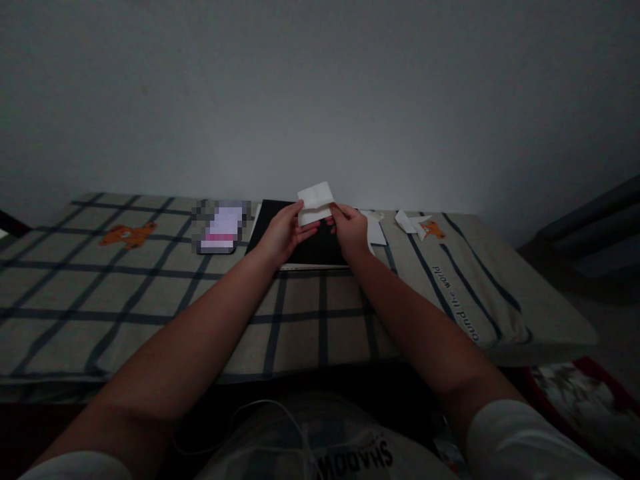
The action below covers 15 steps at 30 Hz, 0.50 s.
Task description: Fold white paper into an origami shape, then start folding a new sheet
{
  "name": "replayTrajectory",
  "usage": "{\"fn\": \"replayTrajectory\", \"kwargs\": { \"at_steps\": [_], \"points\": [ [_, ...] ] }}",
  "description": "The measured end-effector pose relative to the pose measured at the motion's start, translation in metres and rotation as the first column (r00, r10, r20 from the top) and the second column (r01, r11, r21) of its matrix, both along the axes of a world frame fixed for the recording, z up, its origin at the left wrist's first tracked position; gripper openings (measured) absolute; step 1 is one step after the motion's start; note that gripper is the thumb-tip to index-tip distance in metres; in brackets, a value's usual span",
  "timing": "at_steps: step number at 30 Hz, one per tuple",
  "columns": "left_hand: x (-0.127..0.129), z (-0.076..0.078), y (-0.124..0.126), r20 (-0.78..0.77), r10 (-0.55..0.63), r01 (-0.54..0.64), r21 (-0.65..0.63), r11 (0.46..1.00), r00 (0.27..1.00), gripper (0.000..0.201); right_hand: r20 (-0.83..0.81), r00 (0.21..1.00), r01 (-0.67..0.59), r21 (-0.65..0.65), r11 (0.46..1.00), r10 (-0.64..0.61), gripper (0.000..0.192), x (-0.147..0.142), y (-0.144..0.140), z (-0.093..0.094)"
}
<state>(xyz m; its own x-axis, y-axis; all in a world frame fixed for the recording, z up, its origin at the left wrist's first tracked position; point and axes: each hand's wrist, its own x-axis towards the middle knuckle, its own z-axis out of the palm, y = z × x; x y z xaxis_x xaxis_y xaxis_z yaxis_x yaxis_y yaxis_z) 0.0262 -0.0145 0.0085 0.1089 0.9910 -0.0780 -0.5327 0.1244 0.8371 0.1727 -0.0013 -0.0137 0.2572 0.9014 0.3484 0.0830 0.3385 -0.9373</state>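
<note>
Hands both pinching creased white paper above flat black cover; phone lying leftward.

Single head-worn view, facing forward and down (wall ahead), tablecloth near

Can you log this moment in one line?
left hand: holds paper | right hand: holds same paper | beneath: black notebook | nearby: phone
</note>
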Motion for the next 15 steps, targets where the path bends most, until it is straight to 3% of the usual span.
{"fn": "replayTrajectory", "kwargs": {
  "at_steps": [3,8,15],
  "points": [
    [0.001,0.002,-0.002,-0.033,0.021,-0.02,0.035,0.999,0.999,0.024,-0.016,1.0,-0.013,-0.039,0.999,0.012,0.033,-0.001,-0.001,0.002],
    [0.001,-0.001,0.0,-0.165,0.115,-0.1,0.098,0.99,0.98,0.03,-0.102,0.99,-0.106,-0.077,0.991,0.098,0.029,-0.003,-0.003,0.004],
    [-0.006,-0.01,0.009,-0.302,0.288,-0.185,0.327,0.927,0.909,0.041,-0.148,0.955,-0.269,-0.079,0.96,0.255,0.051,-0.006,-0.002,0.004]
  ]
}}
